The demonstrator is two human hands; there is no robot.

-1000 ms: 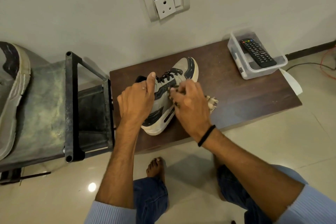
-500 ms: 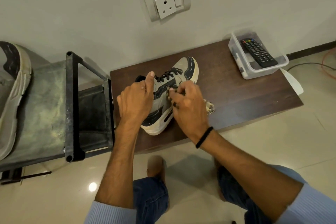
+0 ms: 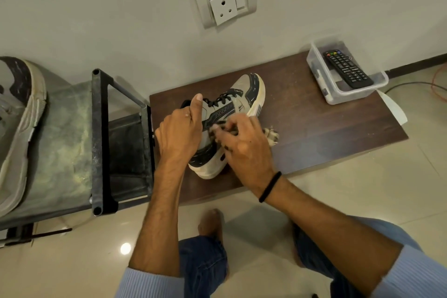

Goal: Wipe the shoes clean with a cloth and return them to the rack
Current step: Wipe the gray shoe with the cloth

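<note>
A clear tub [image 3: 319, 80] at the desk's [image 3: 326, 123] far right corner holds a remote [image 3: 348, 69]. The shoe [image 3: 244, 89] stands near the left edge, beside the rack [image 3: 98, 128]. The left hand [image 3: 179, 133] grips it, and the right hand [image 3: 244, 150] clutches a cloth [image 3: 271, 135] against it.
</note>
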